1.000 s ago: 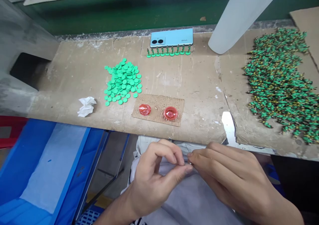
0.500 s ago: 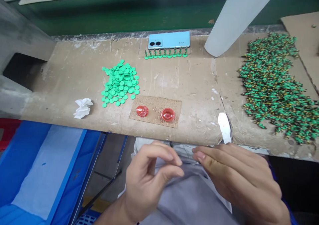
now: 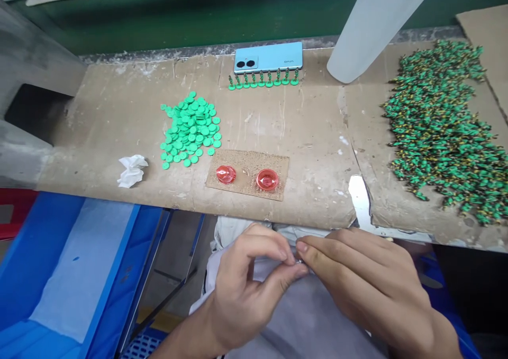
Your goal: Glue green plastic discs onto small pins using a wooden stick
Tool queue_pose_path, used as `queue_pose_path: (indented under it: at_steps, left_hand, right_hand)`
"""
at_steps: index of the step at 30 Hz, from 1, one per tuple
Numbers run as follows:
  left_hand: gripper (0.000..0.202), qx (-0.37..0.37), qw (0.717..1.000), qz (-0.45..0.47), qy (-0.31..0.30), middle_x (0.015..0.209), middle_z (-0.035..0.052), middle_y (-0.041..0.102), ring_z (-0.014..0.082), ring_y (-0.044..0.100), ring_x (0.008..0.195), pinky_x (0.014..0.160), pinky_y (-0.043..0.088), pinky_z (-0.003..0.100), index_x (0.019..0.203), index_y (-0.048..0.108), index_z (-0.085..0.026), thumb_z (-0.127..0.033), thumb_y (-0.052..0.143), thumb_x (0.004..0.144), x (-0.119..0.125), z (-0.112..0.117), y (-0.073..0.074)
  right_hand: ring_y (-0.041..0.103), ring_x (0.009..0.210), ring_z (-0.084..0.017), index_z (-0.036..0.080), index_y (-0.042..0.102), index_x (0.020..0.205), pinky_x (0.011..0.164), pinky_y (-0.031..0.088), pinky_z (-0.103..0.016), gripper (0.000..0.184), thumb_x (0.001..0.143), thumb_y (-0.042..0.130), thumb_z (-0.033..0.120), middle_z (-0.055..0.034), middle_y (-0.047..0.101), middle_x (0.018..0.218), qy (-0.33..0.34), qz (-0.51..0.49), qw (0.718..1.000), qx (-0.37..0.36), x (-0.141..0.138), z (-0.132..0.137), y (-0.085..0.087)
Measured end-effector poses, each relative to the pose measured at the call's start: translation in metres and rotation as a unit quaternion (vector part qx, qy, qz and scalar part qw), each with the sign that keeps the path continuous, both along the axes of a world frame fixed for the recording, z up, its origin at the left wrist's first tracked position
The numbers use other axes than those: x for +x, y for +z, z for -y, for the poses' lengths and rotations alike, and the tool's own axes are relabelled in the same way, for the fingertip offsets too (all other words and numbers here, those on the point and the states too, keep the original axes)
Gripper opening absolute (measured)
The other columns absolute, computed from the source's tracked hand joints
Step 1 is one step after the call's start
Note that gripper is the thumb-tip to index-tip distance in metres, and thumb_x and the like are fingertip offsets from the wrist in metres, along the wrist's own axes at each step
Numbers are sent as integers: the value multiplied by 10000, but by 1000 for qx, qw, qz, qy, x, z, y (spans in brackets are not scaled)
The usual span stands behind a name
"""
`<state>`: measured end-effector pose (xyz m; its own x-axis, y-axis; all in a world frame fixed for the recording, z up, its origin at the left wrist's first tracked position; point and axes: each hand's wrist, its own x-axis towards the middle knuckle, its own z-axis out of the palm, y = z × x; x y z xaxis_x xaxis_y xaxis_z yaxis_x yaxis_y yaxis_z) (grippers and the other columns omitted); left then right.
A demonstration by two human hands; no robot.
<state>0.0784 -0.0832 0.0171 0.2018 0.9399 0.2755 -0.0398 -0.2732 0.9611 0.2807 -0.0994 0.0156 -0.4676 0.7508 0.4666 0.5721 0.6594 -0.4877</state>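
Your left hand (image 3: 250,287) and right hand (image 3: 361,285) curl nearly shut, fingertips pinching a tiny glinting piece (image 3: 299,261), too small to identify, just below the table's (image 3: 301,131) front edge.

Left hand (image 3: 246,287) and right hand (image 3: 361,279) meet, curled inward.

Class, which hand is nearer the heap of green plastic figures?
Right. The right hand is below and left of the heap of green plastic figures; the left hand is farther left still.

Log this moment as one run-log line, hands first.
left hand and right hand: pinching small shiny part | over gray cloth | bench: green discs, red cups
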Motion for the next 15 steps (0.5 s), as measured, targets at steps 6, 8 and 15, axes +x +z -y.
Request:
queue_pose_path:
  at_steps: [6, 8, 15]
  left_hand:
    - [269, -13, 1000, -6, -5, 857, -6, 660, 139, 661, 790, 727, 569, 261, 1035, 607, -227, -50, 767, 909, -1, 1, 0]
    - [246, -27, 1000, -2, -10, 864, -6, 651, 133, 649, 790, 727, 557, 256, 1032, 610, -228, -63, 756, 923, -1, 1, -1]
    - [184, -72, 996, 57, 2, 785, -22, 601, 124, 615, 728, 670, 532, 236, 929, 599, -216, -182, 778, 948, 3, 5, 3]
  right_hand:
    - [700, 801, -200, 131, 700, 1190, 640, 548, -355, 249, 1010, 543, 61, -99, 796, 1037, -4, -10, 1000, 0, 0, -1, 0]
    - [691, 779, -199, 110, 703, 1150, 621, 536, -359, 235, 1003, 530, 47, -106, 796, 1026, 0, -3, 1000, 12, -3, -2, 3]
    - [706, 746, -202, 109, 723, 1084, 587, 499, -363, 213, 981, 553, 32, -121, 807, 1050, -14, 14, 999, 33, -3, -1, 8]
